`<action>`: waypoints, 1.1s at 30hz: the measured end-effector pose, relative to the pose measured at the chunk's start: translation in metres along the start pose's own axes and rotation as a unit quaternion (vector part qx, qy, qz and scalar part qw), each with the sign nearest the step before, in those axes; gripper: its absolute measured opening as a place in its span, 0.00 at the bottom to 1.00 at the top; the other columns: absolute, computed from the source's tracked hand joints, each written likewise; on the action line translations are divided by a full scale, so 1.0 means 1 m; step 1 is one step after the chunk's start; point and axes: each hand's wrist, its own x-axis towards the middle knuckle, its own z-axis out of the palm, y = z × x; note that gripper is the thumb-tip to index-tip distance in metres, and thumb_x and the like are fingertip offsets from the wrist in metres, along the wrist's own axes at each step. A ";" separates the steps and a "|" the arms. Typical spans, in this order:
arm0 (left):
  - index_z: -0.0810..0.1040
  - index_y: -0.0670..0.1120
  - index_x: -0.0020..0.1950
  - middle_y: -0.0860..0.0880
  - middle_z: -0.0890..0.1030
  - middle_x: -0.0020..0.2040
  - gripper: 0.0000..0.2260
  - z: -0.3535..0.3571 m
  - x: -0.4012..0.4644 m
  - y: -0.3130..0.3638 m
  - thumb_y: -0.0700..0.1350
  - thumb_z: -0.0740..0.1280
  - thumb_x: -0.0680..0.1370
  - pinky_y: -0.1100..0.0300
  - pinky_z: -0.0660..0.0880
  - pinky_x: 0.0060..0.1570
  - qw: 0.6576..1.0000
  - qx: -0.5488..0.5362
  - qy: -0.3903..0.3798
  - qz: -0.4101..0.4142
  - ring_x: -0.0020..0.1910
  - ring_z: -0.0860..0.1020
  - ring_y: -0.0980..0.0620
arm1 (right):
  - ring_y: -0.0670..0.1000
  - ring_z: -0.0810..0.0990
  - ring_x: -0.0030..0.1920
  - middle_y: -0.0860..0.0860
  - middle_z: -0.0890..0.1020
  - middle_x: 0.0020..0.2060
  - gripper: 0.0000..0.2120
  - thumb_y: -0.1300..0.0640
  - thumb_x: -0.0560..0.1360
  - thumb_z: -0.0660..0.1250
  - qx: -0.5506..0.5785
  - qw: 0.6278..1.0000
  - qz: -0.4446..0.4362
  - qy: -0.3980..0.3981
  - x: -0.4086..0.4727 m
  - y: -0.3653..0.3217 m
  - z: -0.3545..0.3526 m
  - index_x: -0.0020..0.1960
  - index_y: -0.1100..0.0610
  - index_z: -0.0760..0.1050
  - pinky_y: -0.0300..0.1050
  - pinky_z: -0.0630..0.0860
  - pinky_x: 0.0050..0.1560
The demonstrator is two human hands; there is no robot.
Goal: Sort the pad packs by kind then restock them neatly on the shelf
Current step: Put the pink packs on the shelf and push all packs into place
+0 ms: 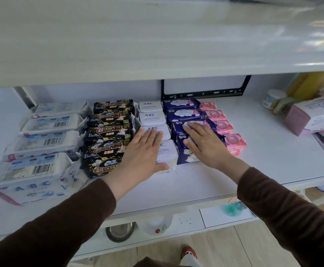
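Note:
Five rows of pad packs run front to back on the white shelf [195, 182]. From the left: large white ABC packs [41, 139], black packs [109, 132], small white ABC packs [151, 116], dark blue packs [184, 112] and pink packs [222, 126]. My left hand [143, 153] lies flat, fingers straight, on the front small white ABC packs, at the edge of the black row. My right hand [203, 141] lies flat, fingers spread, on the front dark blue packs. Neither hand grips anything.
A box of N95 masks [315, 116] and small jars [273, 101] stand at the right end of the shelf. Another shelf board [157, 45] hangs close above. Below are a metal bowl [119, 231] and a lower shelf.

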 end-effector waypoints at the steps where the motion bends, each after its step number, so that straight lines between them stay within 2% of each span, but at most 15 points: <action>1: 0.40 0.42 0.81 0.41 0.45 0.82 0.48 -0.001 0.000 0.000 0.75 0.50 0.75 0.47 0.36 0.77 1.000 0.000 -0.001 0.003 0.81 0.44 0.46 | 0.52 0.57 0.76 0.50 0.64 0.76 0.34 0.36 0.80 0.43 0.001 1.000 -0.004 0.000 0.000 0.000 0.000 0.79 0.54 0.60 0.53 0.54 0.77; 4: 0.39 0.44 0.81 0.43 0.44 0.82 0.49 -0.004 -0.003 -0.001 0.76 0.50 0.74 0.48 0.36 0.77 1.000 -0.023 0.000 0.001 0.81 0.43 0.48 | 0.52 0.59 0.74 0.51 0.65 0.75 0.34 0.36 0.80 0.43 0.008 1.000 -0.012 0.006 0.001 -0.003 -0.003 0.78 0.55 0.61 0.52 0.57 0.76; 7: 0.38 0.47 0.81 0.48 0.40 0.82 0.49 -0.008 -0.017 -0.009 0.78 0.45 0.72 0.50 0.37 0.78 0.996 -0.084 0.012 -0.007 0.80 0.40 0.52 | 0.54 0.61 0.72 0.52 0.66 0.74 0.33 0.36 0.80 0.45 0.024 0.999 -0.012 0.045 0.002 -0.013 -0.009 0.77 0.55 0.63 0.52 0.60 0.74; 10: 0.40 0.51 0.82 0.52 0.41 0.82 0.43 -0.014 -0.039 -0.035 0.75 0.40 0.73 0.53 0.39 0.78 0.990 -0.129 0.051 -0.030 0.80 0.40 0.56 | 0.54 0.62 0.72 0.51 0.66 0.74 0.30 0.37 0.81 0.48 0.107 0.991 -0.007 0.078 0.004 -0.035 -0.013 0.75 0.53 0.66 0.50 0.62 0.72; 14: 0.40 0.54 0.81 0.54 0.39 0.80 0.33 -0.019 -0.075 -0.094 0.69 0.40 0.80 0.54 0.40 0.78 0.977 -0.169 0.058 -0.114 0.79 0.40 0.56 | 0.46 0.62 0.74 0.46 0.67 0.74 0.25 0.39 0.83 0.52 0.236 0.968 -0.023 0.081 0.013 -0.077 -0.016 0.75 0.50 0.67 0.42 0.59 0.73; 17: 0.45 0.55 0.82 0.56 0.43 0.80 0.38 -0.016 -0.102 -0.154 0.73 0.38 0.76 0.55 0.40 0.76 0.951 -0.251 0.045 -0.174 0.80 0.43 0.55 | 0.45 0.62 0.74 0.47 0.68 0.74 0.23 0.44 0.83 0.55 0.314 0.948 -0.018 0.050 0.026 -0.113 -0.016 0.75 0.50 0.66 0.40 0.57 0.73; 19: 0.50 0.54 0.82 0.55 0.47 0.81 0.36 -0.010 -0.118 -0.194 0.71 0.43 0.78 0.53 0.43 0.77 0.923 -0.317 0.068 -0.209 0.80 0.45 0.54 | 0.47 0.62 0.75 0.48 0.66 0.75 0.23 0.46 0.84 0.55 0.324 0.944 -0.036 0.037 0.039 -0.134 -0.012 0.77 0.52 0.65 0.40 0.57 0.73; 21: 0.52 0.54 0.82 0.54 0.48 0.82 0.29 0.001 -0.133 -0.226 0.63 0.51 0.83 0.51 0.44 0.77 0.889 -0.374 0.081 -0.253 0.80 0.45 0.52 | 0.48 0.60 0.77 0.49 0.64 0.77 0.24 0.45 0.84 0.55 0.312 0.948 -0.065 0.028 0.053 -0.152 -0.004 0.77 0.51 0.63 0.43 0.57 0.75; 22: 0.52 0.54 0.82 0.53 0.48 0.82 0.28 0.006 -0.140 -0.239 0.61 0.52 0.84 0.50 0.44 0.77 0.872 -0.396 0.079 -0.275 0.80 0.45 0.52 | 0.48 0.59 0.77 0.49 0.64 0.77 0.24 0.44 0.84 0.54 0.303 0.950 -0.074 0.019 0.059 -0.160 0.000 0.78 0.51 0.62 0.45 0.56 0.76; 27: 0.52 0.57 0.81 0.57 0.49 0.81 0.36 0.012 -0.166 -0.274 0.68 0.53 0.76 0.50 0.47 0.78 0.786 -0.494 0.060 -0.367 0.80 0.50 0.54 | 0.49 0.56 0.78 0.50 0.62 0.78 0.25 0.45 0.84 0.53 0.249 0.961 -0.120 -0.009 0.086 -0.193 0.012 0.79 0.52 0.60 0.41 0.51 0.76; 29: 0.55 0.60 0.80 0.56 0.56 0.80 0.32 0.017 -0.172 -0.272 0.69 0.51 0.76 0.46 0.52 0.78 0.755 -0.535 0.043 -0.378 0.79 0.57 0.50 | 0.50 0.54 0.79 0.51 0.61 0.78 0.26 0.45 0.84 0.53 0.206 0.968 -0.142 -0.025 0.095 -0.198 0.016 0.80 0.54 0.58 0.45 0.51 0.78; 30: 0.63 0.63 0.76 0.53 0.64 0.78 0.28 0.021 -0.172 -0.269 0.69 0.51 0.77 0.44 0.59 0.75 0.727 -0.560 0.032 -0.396 0.75 0.65 0.47 | 0.51 0.53 0.79 0.52 0.60 0.79 0.27 0.44 0.84 0.52 0.178 0.972 -0.149 -0.038 0.099 -0.199 0.019 0.80 0.54 0.57 0.47 0.50 0.78; 31: 0.72 0.61 0.69 0.50 0.74 0.71 0.24 0.023 -0.172 -0.265 0.69 0.52 0.78 0.44 0.69 0.69 0.688 -0.590 0.020 -0.421 0.68 0.75 0.44 | 0.52 0.52 0.79 0.52 0.59 0.79 0.28 0.44 0.84 0.51 0.149 0.976 -0.151 -0.053 0.103 -0.198 0.023 0.80 0.54 0.56 0.49 0.49 0.79; 32: 0.78 0.56 0.61 0.45 0.82 0.62 0.25 0.024 -0.171 -0.261 0.69 0.54 0.78 0.46 0.79 0.57 0.650 -0.617 0.018 -0.443 0.56 0.82 0.43 | 0.53 0.52 0.80 0.52 0.59 0.79 0.28 0.43 0.84 0.50 0.123 0.979 -0.151 -0.067 0.105 -0.198 0.026 0.80 0.53 0.55 0.51 0.49 0.79; 33: 0.80 0.51 0.57 0.43 0.86 0.52 0.26 0.024 -0.170 -0.256 0.69 0.56 0.78 0.51 0.83 0.43 0.624 -0.631 0.025 -0.461 0.45 0.85 0.43 | 0.54 0.53 0.79 0.52 0.59 0.79 0.28 0.42 0.84 0.50 0.102 0.980 -0.152 -0.078 0.106 -0.196 0.029 0.80 0.53 0.55 0.52 0.50 0.79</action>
